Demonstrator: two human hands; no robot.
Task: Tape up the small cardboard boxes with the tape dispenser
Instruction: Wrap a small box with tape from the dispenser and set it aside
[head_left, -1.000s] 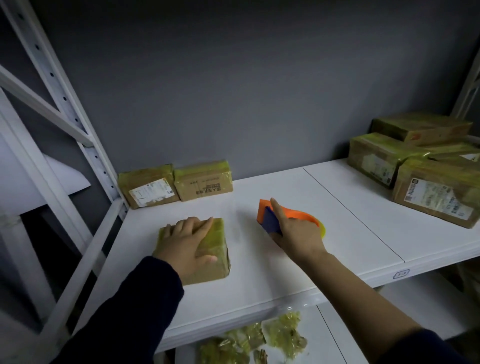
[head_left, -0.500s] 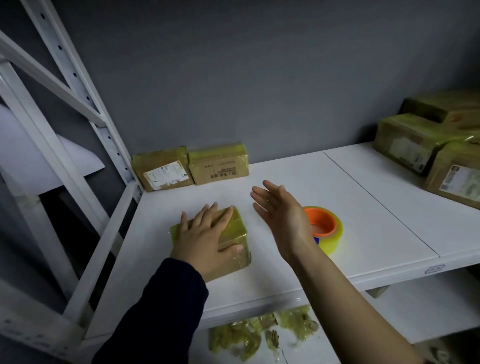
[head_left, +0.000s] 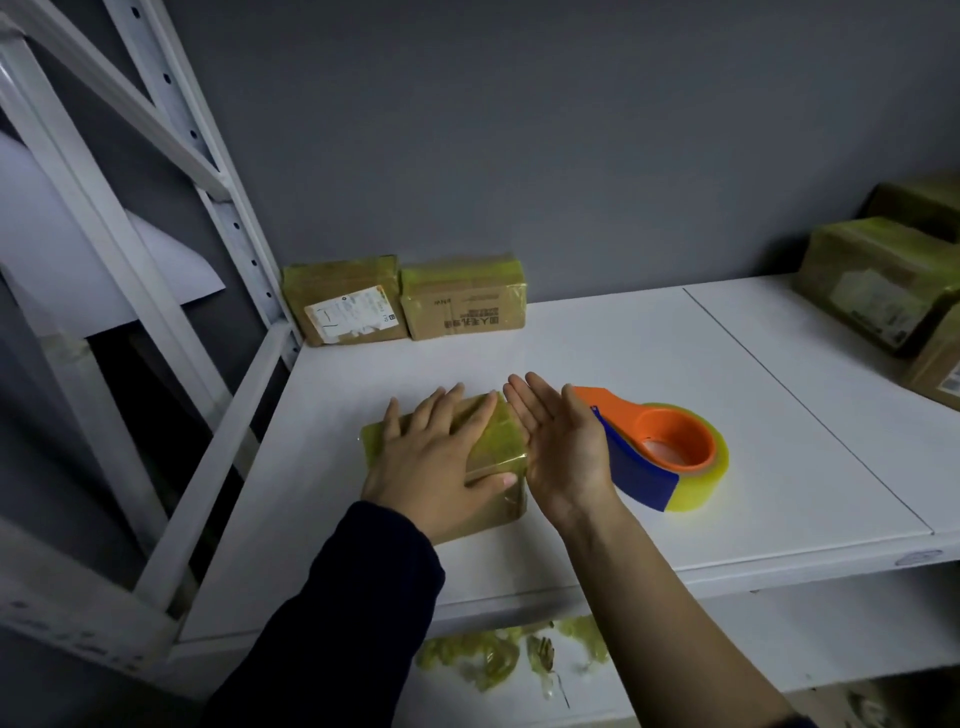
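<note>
A small cardboard box (head_left: 496, 441) wrapped in yellowish tape lies on the white shelf (head_left: 649, 364). My left hand (head_left: 441, 457) lies flat on its top with fingers spread, thumb over the near right corner. My right hand (head_left: 561, 447) stands on edge with straight fingers against the box's right side. The orange and blue tape dispenser (head_left: 660, 447), with a yellow-tinted roll, rests on the shelf just right of my right hand; no hand touches it.
Two taped boxes (head_left: 405, 299) stand against the grey wall at the back left. Larger taped boxes (head_left: 883, 286) are stacked at the right. White rack posts (head_left: 171, 218) rise at the left. Crumpled tape scraps (head_left: 498, 654) lie on the lower shelf.
My right hand let go of the tape dispenser, left it on the shelf and moved left to the box's right side. My left hand stayed on the box.
</note>
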